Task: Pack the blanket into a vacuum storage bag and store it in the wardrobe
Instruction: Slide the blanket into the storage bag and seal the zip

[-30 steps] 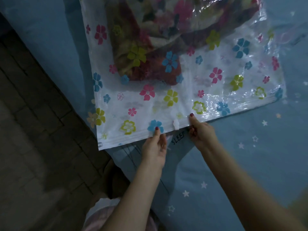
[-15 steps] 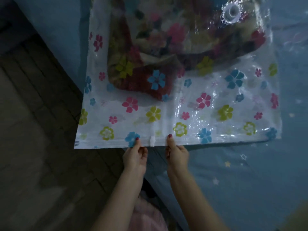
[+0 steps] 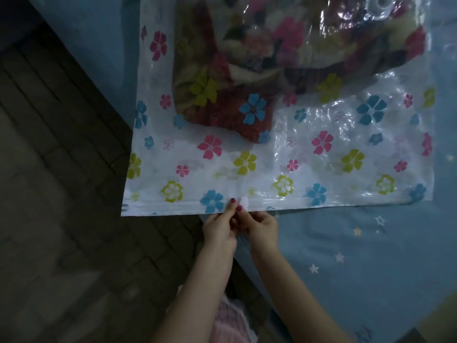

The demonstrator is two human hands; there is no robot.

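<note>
Right at the near edge of the vacuum storage bag (image 3: 284,154), both hands meet side by side, their thumbs touching. The left hand (image 3: 218,227) pinches the bag's sealed rim, its red-nailed thumb on top of the zip strip and its fingers curled beneath. The right hand (image 3: 259,225) pinches the same rim just beside it, thumb on top next to the small white slider clip (image 3: 244,202), which sits on the zip line immediately beyond the two thumbs. Beyond the hands the bag spreads flat, clear plastic printed with pink, blue and yellow-green flowers. Inside it, well past the fingertips toward the far end, lies the blanket (image 3: 284,60), a bunched, patterned mass in reds, creams and dark tones that fills the far part of the bag, while the near strip between blanket and zip holds nothing but flat plastic. A round valve (image 3: 379,3) shows on the bag's top face far beyond the right hand. The bag rests on a bed (image 3: 371,256) covered in a blue sheet with small stars, out to the right of the right hand; its left corner overhangs the dark wooden floor (image 3: 61,194) on the left hand's side.
</note>
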